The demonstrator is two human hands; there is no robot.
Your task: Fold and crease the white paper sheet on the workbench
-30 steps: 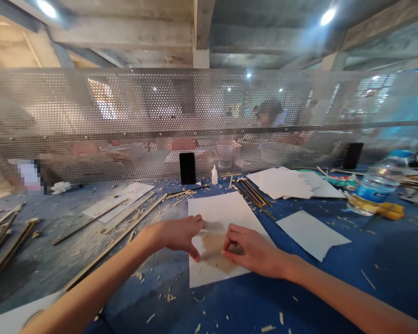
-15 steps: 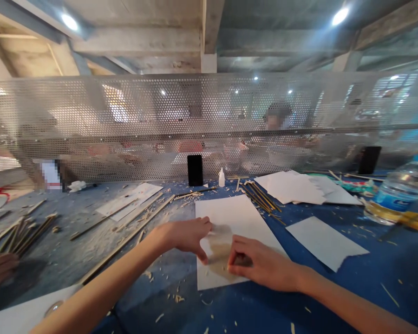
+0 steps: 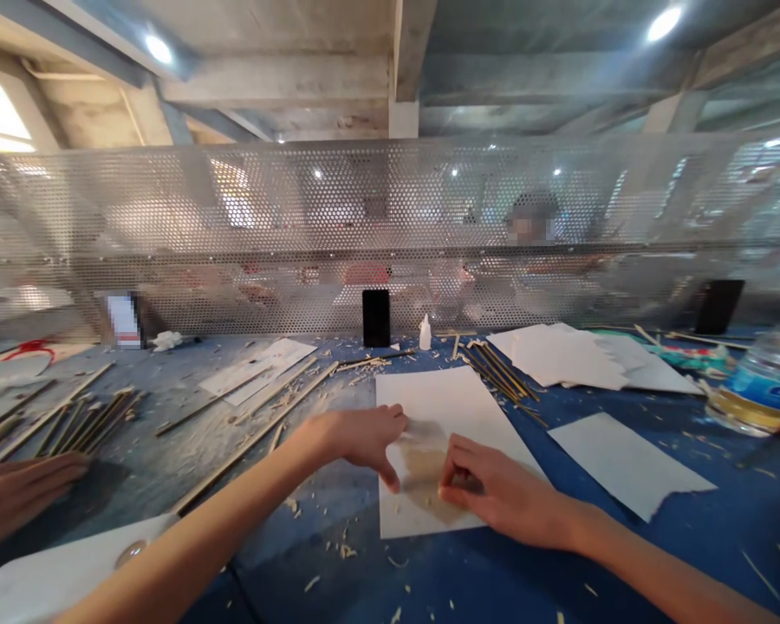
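Observation:
A white sheet of paper (image 3: 429,394) lies on the blue table before me. My left hand (image 3: 367,438) rests at its left side, thumb apart from the fingers, holding nothing. On the sheet's lower right, my right hand (image 3: 487,485) has thumb and forefinger pinched together. Whatever is between those fingertips is too small or hidden to make out. Between my hands lies a brownish patch (image 3: 424,466); I cannot tell whether it is shadow or thin material. Small pale crumbs sit near the right fingertips.
A white glue bottle (image 3: 425,333) and a black phone (image 3: 375,318) stand by the perforated metal screen (image 3: 286,234). Dark thin sticks (image 3: 497,371), stacked paper (image 3: 559,355), a torn sheet (image 3: 630,459) and a water bottle (image 3: 763,381) are rightward. Another person's hand (image 3: 32,494) is left, beside sticks.
The view has turned slightly left, so everything sits further right. My hands keep nearly the same pose on the sheet. More of the other person's hand shows, now stretched flat beside the sticks.

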